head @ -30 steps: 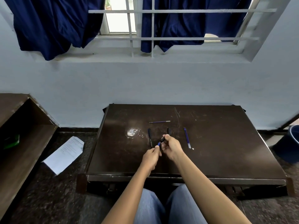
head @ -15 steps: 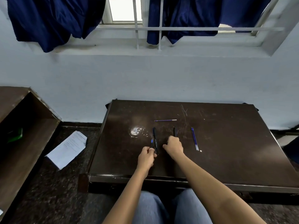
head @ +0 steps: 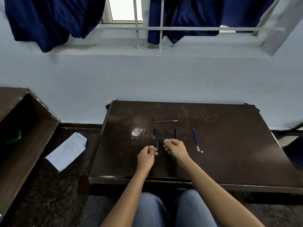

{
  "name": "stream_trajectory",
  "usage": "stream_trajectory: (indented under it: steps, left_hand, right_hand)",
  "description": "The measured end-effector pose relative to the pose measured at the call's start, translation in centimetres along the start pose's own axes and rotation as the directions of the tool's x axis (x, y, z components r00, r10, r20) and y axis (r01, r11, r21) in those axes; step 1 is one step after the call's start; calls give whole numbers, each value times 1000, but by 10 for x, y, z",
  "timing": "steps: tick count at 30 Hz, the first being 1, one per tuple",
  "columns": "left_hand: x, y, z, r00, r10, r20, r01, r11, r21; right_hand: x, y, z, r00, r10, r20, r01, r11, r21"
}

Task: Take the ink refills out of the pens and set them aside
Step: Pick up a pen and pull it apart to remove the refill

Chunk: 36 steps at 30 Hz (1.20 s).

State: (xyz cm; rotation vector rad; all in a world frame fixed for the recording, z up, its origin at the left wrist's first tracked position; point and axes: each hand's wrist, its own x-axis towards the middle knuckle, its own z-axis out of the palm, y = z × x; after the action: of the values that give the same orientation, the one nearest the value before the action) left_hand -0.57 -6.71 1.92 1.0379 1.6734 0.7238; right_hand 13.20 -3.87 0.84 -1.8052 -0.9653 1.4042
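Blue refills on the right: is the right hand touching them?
Apart. The head view shows bare table between the right hand and the blue refills.

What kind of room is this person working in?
Likely a plain room in a home: a low dark table below a barred window, dark blue cloth hanging there, a paper sheet on the floor.
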Motion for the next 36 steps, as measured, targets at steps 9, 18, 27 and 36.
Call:
stream_trajectory:
  steps: [9, 18, 27, 36]
  left_hand:
    - [-42, 21, 12, 978, 200, 63, -204, 976, 72]
    - [-73, 38, 4, 970, 211, 120, -226, 967, 119]
    - [-93, 65, -17, 863, -110, 492, 312, 883, -351]
    - [-107, 75, -26, 765, -55, 641, 467, 733, -495]
  right_hand:
    - [-53, -25, -8, 998, -43, -52, 54, 971, 233]
    - [-80, -39, -16, 997, -61, -54, 75, 946, 317]
    - [-106, -53, -33, 971, -186, 152, 104, 895, 434]
    - [-118, -66, -46, 889, -296, 350, 52, 824, 564]
